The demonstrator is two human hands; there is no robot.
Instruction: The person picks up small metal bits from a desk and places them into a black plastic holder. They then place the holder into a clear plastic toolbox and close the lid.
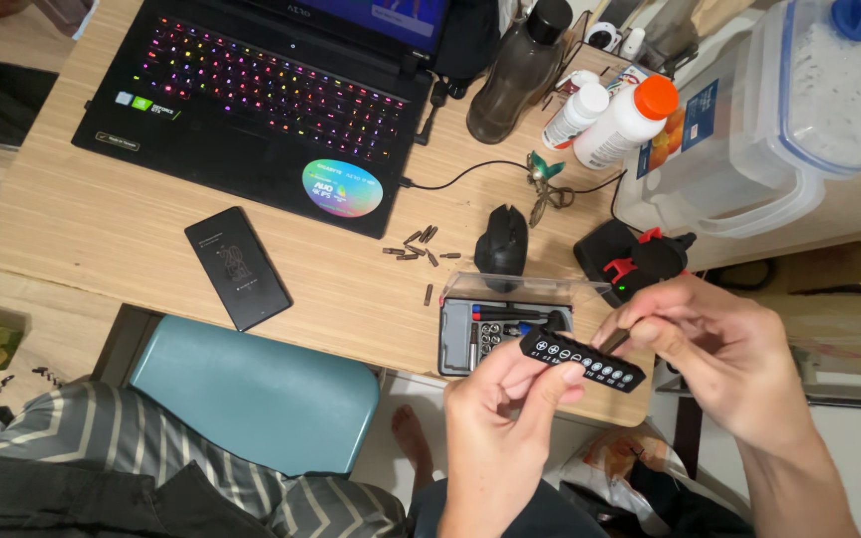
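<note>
Two hands [510, 418], three bottles [520, 70].

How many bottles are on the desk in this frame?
3. A dark bottle with a black cap stands right of the laptop; a small white bottle and a larger white one with an orange cap lie beside it. Clutter behind may hide more.

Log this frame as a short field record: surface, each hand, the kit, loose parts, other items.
surface: wooden desk
left hand: holds black bit strip
right hand: pinches a small bit at the strip's top edge
kit: open bit case at desk edge
loose parts: scattered bits near mouse
other: laptop, phone, bottles
</note>
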